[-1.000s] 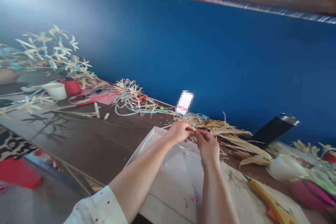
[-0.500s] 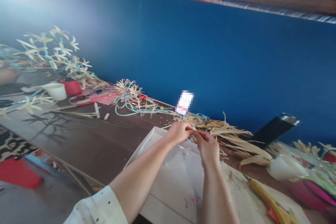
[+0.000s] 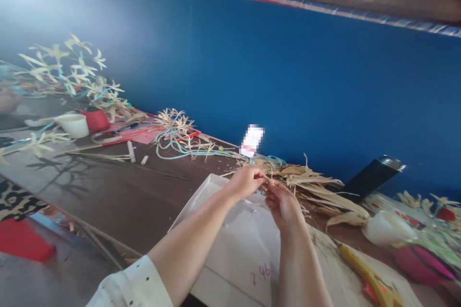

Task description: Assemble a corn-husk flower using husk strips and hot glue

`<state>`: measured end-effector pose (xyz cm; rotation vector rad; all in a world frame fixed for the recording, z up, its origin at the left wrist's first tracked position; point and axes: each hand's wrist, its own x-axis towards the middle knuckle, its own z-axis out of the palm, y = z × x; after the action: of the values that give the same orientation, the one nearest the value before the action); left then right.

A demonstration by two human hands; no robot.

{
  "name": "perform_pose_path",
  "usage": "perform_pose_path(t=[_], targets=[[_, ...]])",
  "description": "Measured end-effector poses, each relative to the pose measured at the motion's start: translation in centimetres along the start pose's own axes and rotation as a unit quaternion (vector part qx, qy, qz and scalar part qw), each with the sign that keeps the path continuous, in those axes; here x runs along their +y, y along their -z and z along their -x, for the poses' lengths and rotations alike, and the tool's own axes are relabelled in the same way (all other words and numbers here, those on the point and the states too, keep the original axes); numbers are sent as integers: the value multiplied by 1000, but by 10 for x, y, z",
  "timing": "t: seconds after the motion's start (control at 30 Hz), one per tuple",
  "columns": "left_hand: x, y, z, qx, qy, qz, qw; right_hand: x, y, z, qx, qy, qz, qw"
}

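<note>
My left hand [image 3: 248, 183] and my right hand [image 3: 284, 204] meet fingertip to fingertip over the far end of a white shallow box [image 3: 230, 244]. Both are closed in a pinch. A thin tan strand [image 3: 271, 169] curves up from between the fingertips; its lower end, and anything else held there, is too small and hidden to make out. Just beyond and right of the fingers lies a heap of dry, straw-coloured husks [image 3: 319, 184]. Pale blue cord [image 3: 275, 159] shows behind them.
A dark flask [image 3: 374, 177] leans by the blue wall [image 3: 324, 76]. At right lie a white cup [image 3: 389, 229], a magenta item [image 3: 421, 261] and a yellow glue gun or cutter [image 3: 370, 276]. Leftward are husk flowers [image 3: 175, 120], a white dipper [image 3: 75, 125] and a red spool [image 3: 95, 120].
The fingers of my right hand have turned and curled inward, still meeting my left fingertips. The thin strand now arcs visibly above them. The view has shifted slightly.
</note>
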<state>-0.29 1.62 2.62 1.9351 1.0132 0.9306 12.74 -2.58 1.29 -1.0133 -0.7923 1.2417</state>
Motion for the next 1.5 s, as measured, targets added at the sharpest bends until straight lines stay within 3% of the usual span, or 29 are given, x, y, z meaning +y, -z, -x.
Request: perform_pose_path(t=[0.3, 0.67, 0.77, 0.93, 1.17, 1.23, 1.37, 1.5], targets=[[8, 2, 6, 21, -112, -132, 985, 2, 0, -1, 49, 22, 8, 999], [5, 1, 6, 23, -118, -203, 972, 8, 3, -4, 101, 54, 137, 984], [4, -1, 6, 38, -111, -215, 969, 7, 3, -4, 116, 101, 230, 961], [2, -3, 6, 67, -86, -201, 973, 4, -1, -2, 136, 208, 377, 892], [3, -3, 5, 84, -70, -158, 981, 6, -5, 1, 193, 279, 458, 822], [4, -3, 5, 79, -68, -143, 984, 6, -5, 1, 194, 271, 432, 838], [4, -2, 4, 67, -60, -119, 989, 6, -7, 2, 136, 200, 330, 913], [4, -2, 4, 54, -61, -115, 990, 7, -9, 1, 138, 190, 303, 924]])
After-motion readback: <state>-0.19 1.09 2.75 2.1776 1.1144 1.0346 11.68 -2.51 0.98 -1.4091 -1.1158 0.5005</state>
